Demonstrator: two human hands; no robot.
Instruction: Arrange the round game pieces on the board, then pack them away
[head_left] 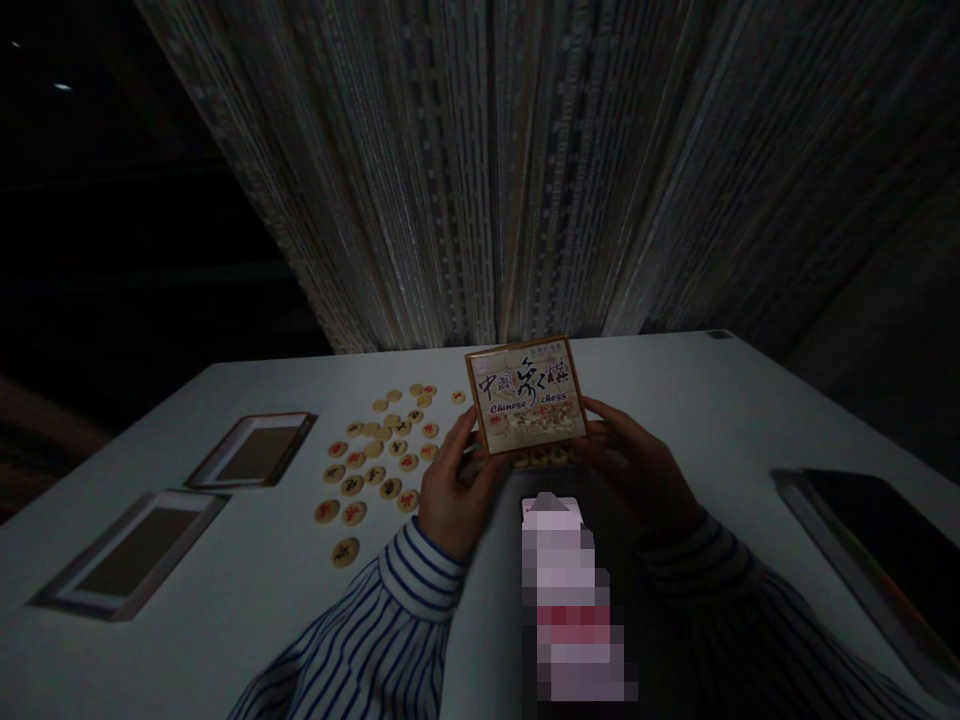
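Note:
A Chinese chess box lid (pixel 529 395) with printed lettering is tilted up over the table, its front facing me. My left hand (pixel 457 485) grips its left side, and my right hand (pixel 634 460) has the right side between thumb and fingers. Just below the lid's lower edge shows a short row of round chess pieces (pixel 540 458); what lies behind the lid is hidden. Left of my left hand, many wooden chess pieces (pixel 375 475) with red or dark characters are scattered, some with blank faces up.
Two shallow framed trays (pixel 251 450) (pixel 135 553) lie at the left of the white table (pixel 255 560). A lit phone (pixel 551 505), mostly pixelated, lies between my forearms. A dark flat object (pixel 885 560) is at the right edge. A string curtain (pixel 480 180) hangs behind the table.

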